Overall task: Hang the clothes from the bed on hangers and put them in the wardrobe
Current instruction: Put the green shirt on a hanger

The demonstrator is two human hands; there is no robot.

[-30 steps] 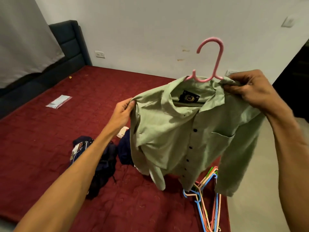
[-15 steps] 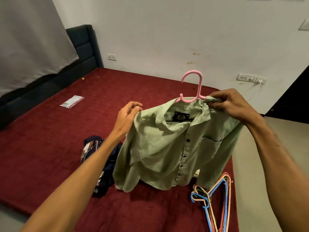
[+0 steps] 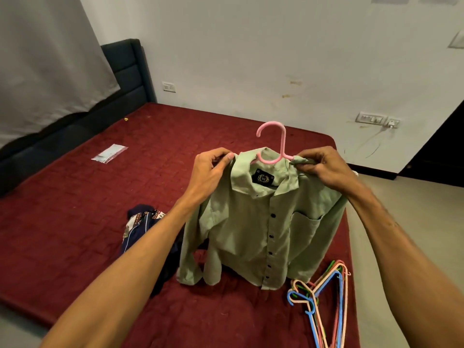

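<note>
A light green button-up shirt (image 3: 253, 222) hangs on a pink hanger (image 3: 276, 144), held up over the bed with its hem touching the cover. My left hand (image 3: 213, 169) pinches the shirt's left shoulder beside the collar. My right hand (image 3: 324, 167) grips the right shoulder fabric over the hanger's arm. The hanger's hook sticks up above the collar. A dark navy patterned garment (image 3: 143, 222) lies crumpled on the bed behind my left forearm. The wardrobe is out of view.
The bed has a dark red quilted cover (image 3: 75, 209) and a dark headboard (image 3: 125, 74) at the left. Several coloured plastic hangers (image 3: 324, 297) lie at the bed's right edge. A clear plastic packet (image 3: 109, 153) lies farther back. A dark doorway (image 3: 442, 146) opens at the right.
My left hand moved from the shirt's sleeve side up to the left shoulder by the collar. The shirt now hangs squarer and lower, its hem on the bed.
</note>
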